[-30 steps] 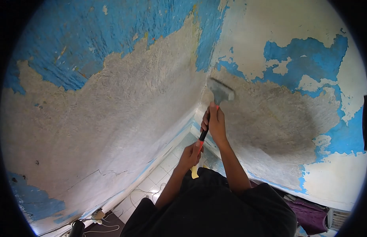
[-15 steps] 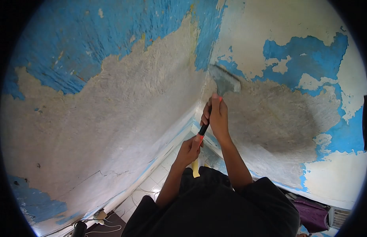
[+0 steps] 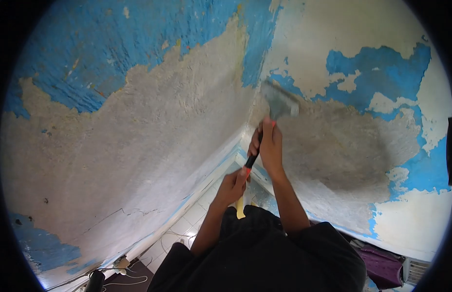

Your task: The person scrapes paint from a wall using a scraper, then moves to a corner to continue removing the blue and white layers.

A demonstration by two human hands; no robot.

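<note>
Right hand (image 3: 272, 151) above left hand (image 3: 230, 189), each grip closed round the scraper handle (image 3: 251, 160), likely steadies the blade (image 3: 280, 101) at the wall (image 3: 340, 151).

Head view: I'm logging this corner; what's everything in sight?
Scraper: one, grey blade, red-black handle, at right wall
Walls: two, blue, grey and off-white, meeting centrally
Floor tiles: several, white, below corner
Yellow item: one, yellow, below left hand
Cords: several, pale, lower left
Cylinder: one, black, lower left
Flat surface: one, brown, lower left
Bundle: one, purple, lower right
Grille: one, pale, lower right
Edge object: one, black, far right
Shirt: one, black, bottom centre
Left hand: one, bare, lower handle
Right hand: one, bare, upper handle
Forearms: two, bare, below hands
</note>
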